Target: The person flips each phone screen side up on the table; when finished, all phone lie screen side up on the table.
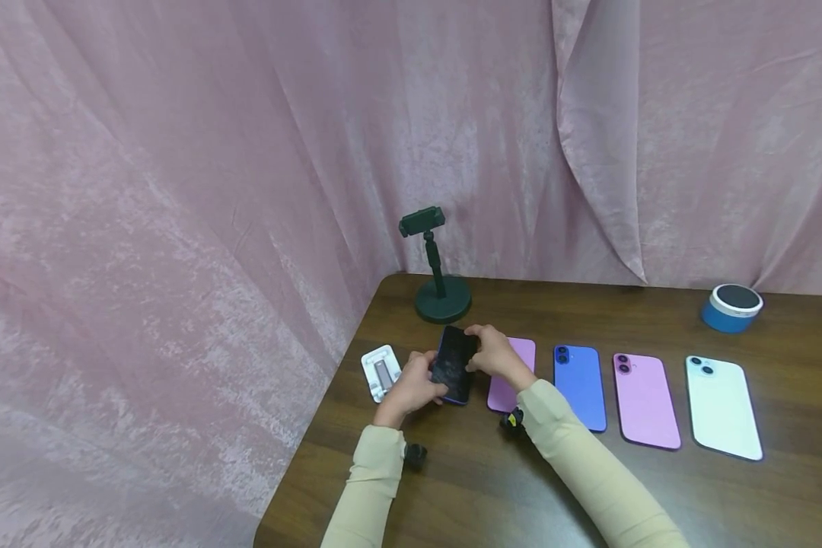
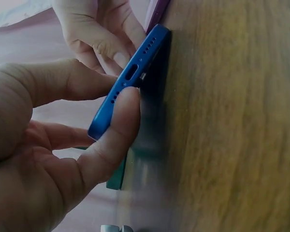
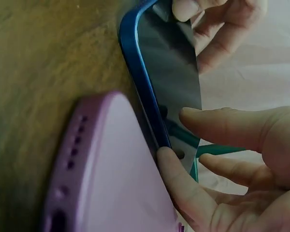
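Note:
A blue-framed smartphone point(image 1: 455, 365), black screen up, is between both hands near the left side of the table. My left hand point(image 1: 414, 387) pinches its lower end, thumb and fingers on either face; the charging port point(image 2: 131, 72) shows in the left wrist view. My right hand point(image 1: 496, 356) pinches the right edge near the upper end, thumb over the screen in the right wrist view. The phone is tilted against the tabletop. Left of it lies a small white tray point(image 1: 368, 364) with a grey piece. A pink phone point(image 1: 520, 354) is partly under my right wrist.
Behind the hands stands a dark green phone stand point(image 1: 442, 301). To the right lie a blue phone point(image 1: 581, 384), another pink phone point(image 1: 647, 403) and a pale mint phone point(image 1: 724, 407), backs up. A blue-and-white round container point(image 1: 729, 312) stands farther back. Pink curtains point(image 1: 315, 152) border the table.

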Demonstrator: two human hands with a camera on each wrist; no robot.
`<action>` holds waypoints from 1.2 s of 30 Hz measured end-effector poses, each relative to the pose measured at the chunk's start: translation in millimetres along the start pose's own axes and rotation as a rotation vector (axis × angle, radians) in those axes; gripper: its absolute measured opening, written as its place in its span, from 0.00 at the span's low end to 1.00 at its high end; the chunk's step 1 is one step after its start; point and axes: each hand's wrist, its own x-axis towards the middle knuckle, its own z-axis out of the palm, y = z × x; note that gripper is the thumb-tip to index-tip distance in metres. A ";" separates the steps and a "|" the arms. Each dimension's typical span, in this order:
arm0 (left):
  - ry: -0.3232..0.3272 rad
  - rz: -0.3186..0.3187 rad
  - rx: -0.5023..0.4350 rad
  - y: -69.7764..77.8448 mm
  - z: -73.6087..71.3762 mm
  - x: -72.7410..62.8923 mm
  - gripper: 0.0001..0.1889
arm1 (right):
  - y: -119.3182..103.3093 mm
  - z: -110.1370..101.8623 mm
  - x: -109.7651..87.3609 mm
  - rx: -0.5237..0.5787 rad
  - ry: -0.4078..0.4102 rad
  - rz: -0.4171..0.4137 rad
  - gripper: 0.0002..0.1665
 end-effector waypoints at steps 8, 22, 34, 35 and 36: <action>0.040 0.074 0.242 2.3 -2.0 1.3 0.33 | -3.6 5.0 -2.4 -0.070 0.032 0.025 0.41; 0.044 0.036 0.272 6.8 0.3 2.4 0.42 | -2.8 3.5 -4.9 -0.085 0.032 0.032 0.39; 0.022 -0.018 0.248 4.4 4.0 0.1 0.42 | -3.4 5.6 -7.8 -0.091 0.020 0.027 0.37; 0.021 -0.015 0.243 4.7 4.0 0.1 0.41 | -3.6 5.4 -7.7 -0.091 0.020 0.028 0.37; 0.022 -0.011 0.243 5.1 4.0 0.0 0.41 | -3.7 5.3 -7.4 -0.092 0.020 0.028 0.36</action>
